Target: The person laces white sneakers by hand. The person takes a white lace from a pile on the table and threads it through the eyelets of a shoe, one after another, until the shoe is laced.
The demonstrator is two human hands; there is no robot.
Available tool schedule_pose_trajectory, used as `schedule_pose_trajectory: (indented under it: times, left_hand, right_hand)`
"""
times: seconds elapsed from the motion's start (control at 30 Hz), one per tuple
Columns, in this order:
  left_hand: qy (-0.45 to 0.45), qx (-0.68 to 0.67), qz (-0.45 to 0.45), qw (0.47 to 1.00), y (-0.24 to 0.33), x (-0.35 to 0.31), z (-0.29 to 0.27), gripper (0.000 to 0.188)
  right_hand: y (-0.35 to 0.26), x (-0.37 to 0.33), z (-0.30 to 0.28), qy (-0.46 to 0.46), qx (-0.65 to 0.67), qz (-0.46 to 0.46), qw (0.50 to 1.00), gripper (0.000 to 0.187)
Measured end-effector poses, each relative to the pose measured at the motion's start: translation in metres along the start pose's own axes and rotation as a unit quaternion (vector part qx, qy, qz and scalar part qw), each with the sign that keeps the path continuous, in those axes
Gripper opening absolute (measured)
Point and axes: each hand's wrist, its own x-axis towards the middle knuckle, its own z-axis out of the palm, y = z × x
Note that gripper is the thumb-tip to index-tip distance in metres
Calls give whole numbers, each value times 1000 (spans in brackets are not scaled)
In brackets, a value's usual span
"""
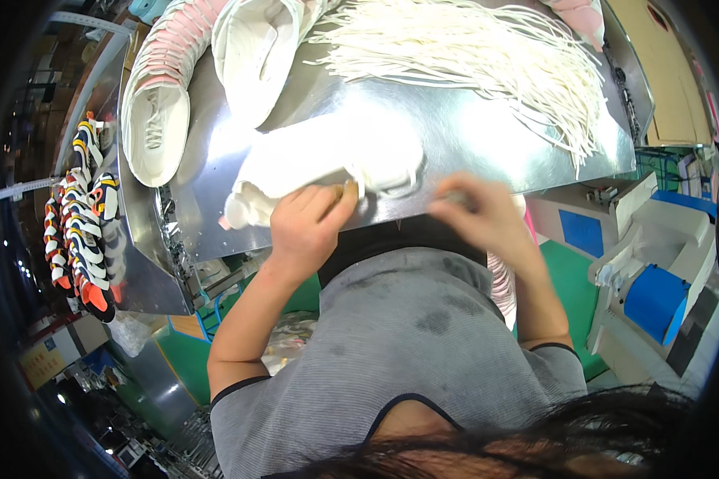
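Observation:
A white shoe (319,156), washed out by glare, lies on its side across the metal table near its front edge. My left hand (307,227) is at the near side of this shoe, thumb and fingers pinched together on a white shoelace (363,188) that shows at the fingertips. Right of the shoe, just over the table edge, is my right hand (483,214). Its fingers are curled in a pinch and smeared by motion; what they hold, if anything, cannot be made out. A loose pile of white shoelaces (479,60) spreads over the far part of the table.
A curved row of nested white-and-pink shoes (158,132) lines the table's left side, with another white shoe (256,60) beside it. The metal table (204,207) has raised side walls. Multicoloured shoes (84,227) stand further left. A grey machine with blue panels (655,303) is at right.

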Motion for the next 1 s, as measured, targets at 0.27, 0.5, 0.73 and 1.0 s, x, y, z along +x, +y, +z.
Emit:
schedule_pose_trajectory:
  times: [0.27, 0.5, 0.73, 1.0]
  left_hand:
    - [-96, -40, -25, 994, -7, 9, -6, 24]
    - [-329, -400, -435, 737, -29, 23, -22, 49]
    - [-323, -519, -451, 650, -34, 38, 2, 37]
    - [-139, -153, -252, 945, -46, 31, 12, 18]
  right_hand:
    - [-9, 57, 2, -2, 272, 89, 958, 35]
    - [-6, 57, 25, 113, 175, 55, 976, 39]
    - [-3, 62, 36, 89, 206, 25, 974, 39]
    - [2, 60, 37, 124, 250, 99, 955, 39]
